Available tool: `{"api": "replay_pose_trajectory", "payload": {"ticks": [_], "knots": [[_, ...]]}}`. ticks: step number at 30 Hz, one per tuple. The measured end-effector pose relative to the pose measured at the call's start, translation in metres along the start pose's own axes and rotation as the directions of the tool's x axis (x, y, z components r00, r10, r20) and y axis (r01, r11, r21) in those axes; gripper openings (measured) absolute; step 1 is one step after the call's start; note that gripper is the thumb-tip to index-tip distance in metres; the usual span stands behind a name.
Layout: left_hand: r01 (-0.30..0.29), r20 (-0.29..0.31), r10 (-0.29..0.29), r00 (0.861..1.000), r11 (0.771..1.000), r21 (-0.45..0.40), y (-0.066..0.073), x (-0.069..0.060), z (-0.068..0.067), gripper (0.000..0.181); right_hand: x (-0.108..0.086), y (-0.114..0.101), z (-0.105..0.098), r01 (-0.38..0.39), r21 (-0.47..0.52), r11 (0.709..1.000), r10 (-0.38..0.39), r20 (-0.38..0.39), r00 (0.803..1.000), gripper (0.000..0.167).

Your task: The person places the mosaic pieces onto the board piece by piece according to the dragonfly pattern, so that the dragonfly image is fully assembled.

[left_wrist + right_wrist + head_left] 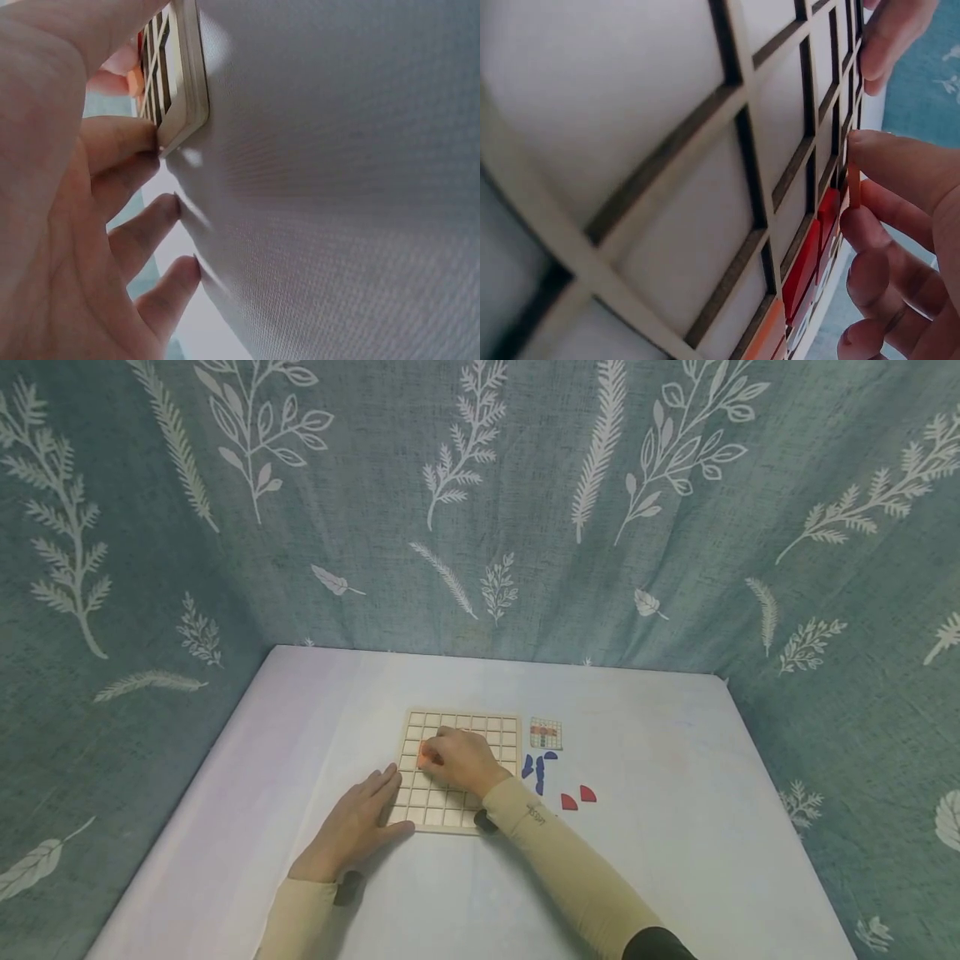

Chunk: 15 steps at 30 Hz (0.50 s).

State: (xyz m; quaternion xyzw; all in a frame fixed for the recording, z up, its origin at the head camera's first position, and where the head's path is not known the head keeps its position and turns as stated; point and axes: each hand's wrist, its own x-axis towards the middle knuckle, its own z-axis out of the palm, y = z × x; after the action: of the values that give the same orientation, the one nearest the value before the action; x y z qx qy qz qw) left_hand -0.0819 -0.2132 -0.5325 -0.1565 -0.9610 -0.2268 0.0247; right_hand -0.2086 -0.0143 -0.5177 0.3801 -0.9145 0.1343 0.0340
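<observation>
From my end, the right hand (463, 760) pinches an orange tile (855, 182) at the left part of the wooden grid (432, 798); left hand (358, 822) spread against its edge. Right-wrist cam shows red tiles (802, 268) in cells; only head cam gets the blue pieces (540, 770).

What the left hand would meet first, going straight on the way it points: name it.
The left edge of the grid board, which the left hand seems to be touching. Beyond it, over the board, is the right hand, pinching an orange piece; relative height is unclear.
</observation>
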Motion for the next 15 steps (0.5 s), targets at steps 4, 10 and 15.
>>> {"api": "replay_pose_trajectory", "payload": {"ticks": [4, 10, 15], "knots": [[0.009, 0.001, -0.009, 1.0, 1.0, -0.006, -0.0005, -0.0001, 0.0008, 0.081, 0.0004, -0.0013, 0.0004, -0.002, 0.001, 1.0, 0.002, 0.003, 1.0, 0.02], [0.022, 0.015, -0.022, 1.0, 1.0, -0.013, -0.0006, -0.0001, 0.0003, 0.081, 0.0006, -0.0044, -0.0009, 0.004, 0.021, 1.0, -0.004, -0.001, 1.0, 0.017], [0.022, 0.017, -0.022, 1.0, 1.0, -0.015, 0.0002, -0.0007, -0.0002, 0.081, 0.0003, -0.006, -0.0002, 0.011, 0.026, 1.0, -0.011, 0.012, 1.0, 0.017]]}}
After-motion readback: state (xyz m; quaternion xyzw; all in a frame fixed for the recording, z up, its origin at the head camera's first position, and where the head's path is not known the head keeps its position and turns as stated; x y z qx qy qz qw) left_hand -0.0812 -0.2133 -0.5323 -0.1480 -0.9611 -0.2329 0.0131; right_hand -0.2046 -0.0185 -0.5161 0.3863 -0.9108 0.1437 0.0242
